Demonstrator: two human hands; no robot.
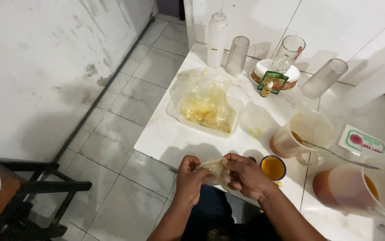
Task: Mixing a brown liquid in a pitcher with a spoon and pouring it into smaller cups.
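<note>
Tabletop: white, tiled, low beside a stained wall; it carries everything listed here.
Jug: large, clear plastic, orange liquid inside, at the near right edge.
Measuring cup: clear, with some orange liquid and a long metal spoon resting in it, just left of the jug.
Tray: shallow and clear, heaped with crumpled plastic bags, directly beyond the hands.
Squeeze bottle: tall and white, at the far edge beside three empty tumblers.
Left hand: fingers pinched shut on the small bag's left edge.
Right hand: fingers closed on the same bag's right edge.
Small bag: clear plastic, held between both hands above the near tabletop edge.
Small cup: orange liquid, just right of the right hand.
Yellow ring: between tray and measuring cup.
</note>
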